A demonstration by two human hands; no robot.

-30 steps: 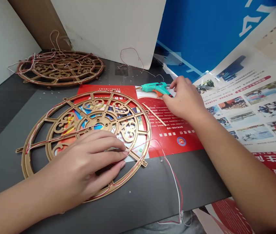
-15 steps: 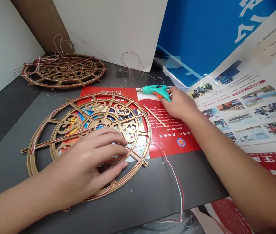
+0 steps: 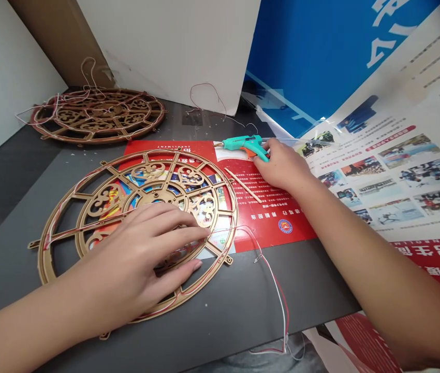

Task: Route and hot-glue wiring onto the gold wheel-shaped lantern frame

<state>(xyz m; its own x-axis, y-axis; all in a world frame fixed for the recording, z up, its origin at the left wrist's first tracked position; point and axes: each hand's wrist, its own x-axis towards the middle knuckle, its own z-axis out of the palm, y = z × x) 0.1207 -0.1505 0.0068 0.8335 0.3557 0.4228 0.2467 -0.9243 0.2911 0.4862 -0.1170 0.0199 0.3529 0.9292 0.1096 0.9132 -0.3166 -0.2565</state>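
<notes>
A round brown lattice frame (image 3: pixel 225 212) with spokes and scrollwork lies flat on the grey table. My left hand (image 3: pixel 154 248) rests over its near half, fingers apart and stretched toward the right rim. Red and white wire (image 3: pixel 276 280) runs in the frame's grooves, leaves it at the right and hangs over the table's front edge. At the upper right, my right hand (image 3: pixel 282 166) is closed around the handle of a turquoise glue gun (image 3: pixel 243 144) with an orange trigger. The gun's nozzle points left, behind the frame.
A second round lattice frame (image 3: pixel 99 116), with loose wires on top, lies at the back left. A thin wooden stick (image 3: pixel 243 185) sits on a red printed leaflet (image 3: pixel 270 223). White panels (image 3: pixel 173 46) stand behind, and printed posters (image 3: pixel 391 176) cover the right side.
The whole view has shifted slightly. My left fingers reach a little farther right over the frame, while my right hand stays on the glue gun.
</notes>
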